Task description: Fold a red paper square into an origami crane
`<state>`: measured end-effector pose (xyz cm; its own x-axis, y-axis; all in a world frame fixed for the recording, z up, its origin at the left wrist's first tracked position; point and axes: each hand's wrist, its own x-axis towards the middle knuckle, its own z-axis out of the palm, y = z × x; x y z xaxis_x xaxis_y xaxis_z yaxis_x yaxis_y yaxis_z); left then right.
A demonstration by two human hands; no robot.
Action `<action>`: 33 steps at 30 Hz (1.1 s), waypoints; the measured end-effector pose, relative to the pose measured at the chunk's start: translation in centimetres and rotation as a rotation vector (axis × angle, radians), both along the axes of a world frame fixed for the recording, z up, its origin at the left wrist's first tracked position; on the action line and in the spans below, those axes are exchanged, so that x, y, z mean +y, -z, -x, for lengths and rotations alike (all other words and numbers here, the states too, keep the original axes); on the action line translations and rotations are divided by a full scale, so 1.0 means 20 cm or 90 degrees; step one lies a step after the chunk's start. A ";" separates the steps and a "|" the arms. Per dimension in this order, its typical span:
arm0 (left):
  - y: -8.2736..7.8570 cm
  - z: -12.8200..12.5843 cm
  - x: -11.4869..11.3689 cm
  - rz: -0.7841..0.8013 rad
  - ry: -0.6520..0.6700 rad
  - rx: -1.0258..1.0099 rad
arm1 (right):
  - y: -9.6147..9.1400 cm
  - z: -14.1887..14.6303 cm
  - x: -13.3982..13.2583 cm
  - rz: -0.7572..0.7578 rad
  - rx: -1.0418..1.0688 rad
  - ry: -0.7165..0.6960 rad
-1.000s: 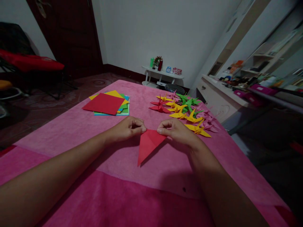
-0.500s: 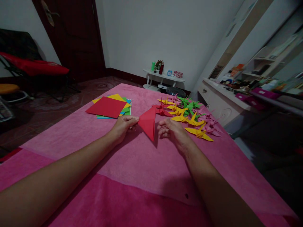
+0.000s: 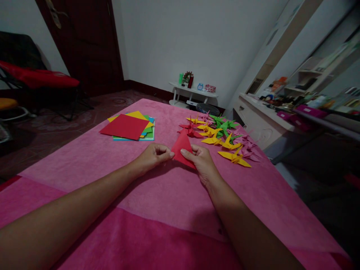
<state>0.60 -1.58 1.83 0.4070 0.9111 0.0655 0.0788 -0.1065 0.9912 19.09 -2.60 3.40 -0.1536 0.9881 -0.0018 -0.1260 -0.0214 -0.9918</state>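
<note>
- Pink cloth covers the table in a dim room. A stack of coloured sheets, red one on top, is my landmark at the far left of it.
- The red triangle of folded paper lies to the right of that stack and a little nearer to me. Its tip points away from me.
- A second ago that tip pointed at me, and I held the piece flat by its two far corners.
- Half a second ago it stood on edge, held by my left hand alone, with my right hand open beside it.
- Now my left hand is closed, thumb and forefinger pinching the triangle's left corner.
- My right hand is back on the paper. The thumb presses on top near the long edge and the fingers curl along the right side.
- I judge the turn-over finished: the piece is down on the cloth again and steadied from both sides.
- The folded cranes, red, yellow, green and pink, sit further right of the stack, just beyond the triangle's tip. They have not moved.
</note>
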 end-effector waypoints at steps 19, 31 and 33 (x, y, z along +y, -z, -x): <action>0.01 -0.01 -0.02 -0.046 0.016 0.079 | 0.01 -0.02 0.01 0.049 -0.042 -0.014; 0.01 0.00 0.00 0.012 -0.039 -0.014 | 0.02 0.01 -0.03 0.006 -0.037 0.017; 0.02 0.00 0.01 0.031 -0.040 -0.039 | 0.01 0.02 -0.04 -0.011 -0.007 0.004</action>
